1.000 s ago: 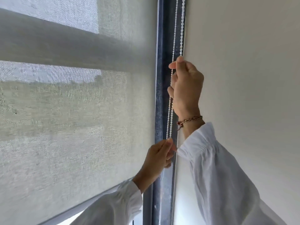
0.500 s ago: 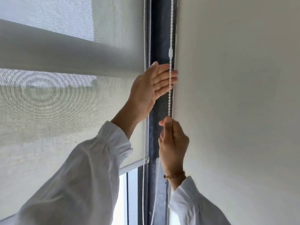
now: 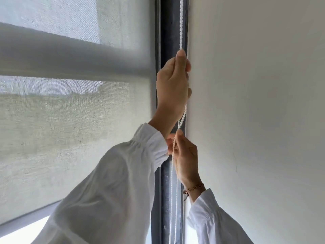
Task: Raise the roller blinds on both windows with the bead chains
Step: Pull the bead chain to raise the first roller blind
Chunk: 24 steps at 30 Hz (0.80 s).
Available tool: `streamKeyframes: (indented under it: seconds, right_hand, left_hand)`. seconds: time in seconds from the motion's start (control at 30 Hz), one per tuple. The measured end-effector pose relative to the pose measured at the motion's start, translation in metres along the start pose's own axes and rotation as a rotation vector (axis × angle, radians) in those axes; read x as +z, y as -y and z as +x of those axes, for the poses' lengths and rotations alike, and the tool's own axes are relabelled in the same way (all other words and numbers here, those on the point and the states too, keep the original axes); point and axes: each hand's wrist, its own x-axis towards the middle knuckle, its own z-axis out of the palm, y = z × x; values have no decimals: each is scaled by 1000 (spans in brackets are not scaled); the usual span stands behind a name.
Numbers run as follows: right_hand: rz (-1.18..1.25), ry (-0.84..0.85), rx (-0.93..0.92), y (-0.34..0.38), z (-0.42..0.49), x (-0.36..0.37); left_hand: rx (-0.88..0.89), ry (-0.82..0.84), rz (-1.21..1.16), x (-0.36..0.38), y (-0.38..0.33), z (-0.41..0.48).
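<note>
A grey mesh roller blind (image 3: 73, 120) covers the window on the left, its bottom bar (image 3: 26, 218) low at the left with bright glass under it. A white bead chain (image 3: 181, 23) hangs along the dark window frame (image 3: 167, 32) beside the wall. My left hand (image 3: 173, 85) is raised high and closed around the chain. My right hand (image 3: 185, 155), with a bracelet at the wrist, pinches the chain just below the left wrist. Two strands of chain run down past the right hand.
A plain white wall (image 3: 255, 103) fills the right side, close to both hands. My white sleeves (image 3: 109, 191) cover the lower part of the blind and frame. A horizontal window bar shows as a grey band (image 3: 70, 59) behind the mesh.
My left hand has closed around the chain, where before it was flat and open against it. My right hand holds the chain just below. The blind's bottom bar sits higher than one second ago.
</note>
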Motion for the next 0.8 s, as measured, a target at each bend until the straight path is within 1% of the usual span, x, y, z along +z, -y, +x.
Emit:
streamKeyframes:
  seconds: [0.1,0.2,0.27,0.37,0.5,0.57,0.63,0.73,0.8]
  right_hand:
    - [75,31,32,16,19,-5]
    - [124,44,-12,43,37,-5]
    - [139,13,-12,60,47,-2]
    - [168,17,-12,79,56,3]
    - [217,30,22,106,64,15]
    - [131,25,60,116,68,25]
    - [27,-44,31,119,72,33]
    - [-140,-163,-169,113,72,42]
    - [-232,-207,-286,107,70,41]
  left_hand:
    - [6,14,41,-13,15,-17]
    - [4,41,122,-30,38,-44]
    - [-80,56,115,-38,53,-64]
    - [-233,83,107,-47,67,-94]
    - [-290,77,207,-62,88,-121]
    - [-277,89,288,-66,94,-129]
    - [-276,103,331,-65,96,-133]
    - [-333,122,283,-64,91,-130]
    - [-381,181,209,-69,85,-119]
